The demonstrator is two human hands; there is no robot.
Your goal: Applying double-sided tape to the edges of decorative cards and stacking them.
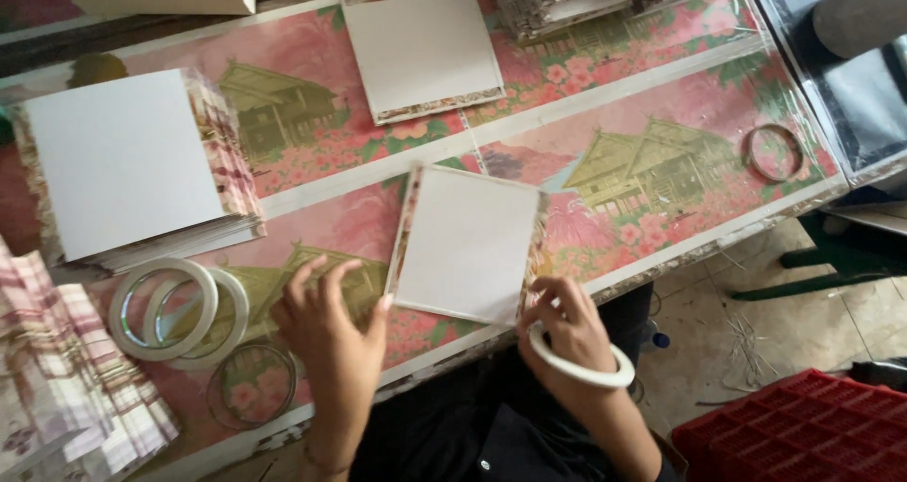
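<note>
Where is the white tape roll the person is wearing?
In the head view, the white tape roll circles the right hand at the wrist, lower centre-right, just below the white square board.

floral-covered table (614,94), concrete floor (746,321), red crate (803,430)

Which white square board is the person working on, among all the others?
On the pink flower-printed table cover, look at the near edge. The white square board lies there tilted between the left hand and right hand; the other boards lie farther back, untouched.

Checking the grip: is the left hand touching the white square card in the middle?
Touching. The head view shows the left hand's fingertip against the white square card's lower left edge.
</note>
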